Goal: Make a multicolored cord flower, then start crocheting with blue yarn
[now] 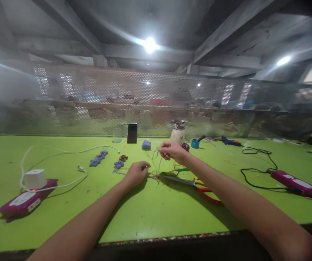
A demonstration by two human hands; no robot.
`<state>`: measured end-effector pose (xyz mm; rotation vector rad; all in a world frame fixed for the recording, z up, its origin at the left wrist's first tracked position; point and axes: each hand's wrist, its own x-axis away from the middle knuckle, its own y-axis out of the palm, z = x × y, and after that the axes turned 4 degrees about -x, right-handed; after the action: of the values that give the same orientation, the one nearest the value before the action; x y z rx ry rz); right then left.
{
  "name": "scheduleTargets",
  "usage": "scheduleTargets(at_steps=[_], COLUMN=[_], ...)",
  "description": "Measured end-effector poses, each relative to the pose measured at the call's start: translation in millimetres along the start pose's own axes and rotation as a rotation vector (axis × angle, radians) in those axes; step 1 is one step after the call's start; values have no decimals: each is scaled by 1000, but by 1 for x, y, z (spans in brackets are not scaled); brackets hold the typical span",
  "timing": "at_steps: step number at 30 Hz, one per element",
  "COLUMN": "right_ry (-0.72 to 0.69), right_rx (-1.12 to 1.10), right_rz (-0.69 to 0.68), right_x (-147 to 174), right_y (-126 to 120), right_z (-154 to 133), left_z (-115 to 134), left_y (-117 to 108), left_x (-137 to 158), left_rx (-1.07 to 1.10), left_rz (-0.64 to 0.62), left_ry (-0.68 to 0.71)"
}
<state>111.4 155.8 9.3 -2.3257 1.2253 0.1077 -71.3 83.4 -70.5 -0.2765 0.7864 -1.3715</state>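
My right hand (pixel 170 150) is raised over the table, thumb and fingers pinched on a thin blue-grey yarn (pixel 160 163) whose loose end hangs down. My left hand (pixel 137 172) rests low on the table with curled fingers, over a yarn strand that enters from the left and comes out in a small tangle (pixel 155 177) on the right. At the strand's left end lies a blue knotted piece (pixel 119 164) with an orange-and-dark part. A longer blue knotted piece (pixel 98 158) lies further left. Open-bladed scissors (pixel 181 180) with red and yellow handles lie under my right forearm.
Behind the hands stand a purple yarn ball (pixel 146 145), a phone (pixel 132 133), a clear cup (pixel 117 135) and a bottle (pixel 178 132). A blue tape-like roll (pixel 195 143) is right. Purple power strips (pixel 28 199) with cables lie at both sides. A perforated screen (pixel 150 94) closes the back.
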Motion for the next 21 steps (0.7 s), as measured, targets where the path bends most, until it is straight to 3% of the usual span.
scheduleTargets(at_steps=[6,10,16,21], right_ry=[-71,-124,-91,-96], right_rx=[20,59,68,134], right_rz=[-24,-23,-63,-99], right_x=[43,55,61,66], right_y=[22,27,20,15], right_z=[7,14,29,25], left_z=[34,49,49,57], left_y=[1,11,16,2], left_x=[4,4,8,16], left_rx=[376,483,462,194], left_rz=[-196,-214,-270,-336], left_ry=[-187,-208,-142,-110])
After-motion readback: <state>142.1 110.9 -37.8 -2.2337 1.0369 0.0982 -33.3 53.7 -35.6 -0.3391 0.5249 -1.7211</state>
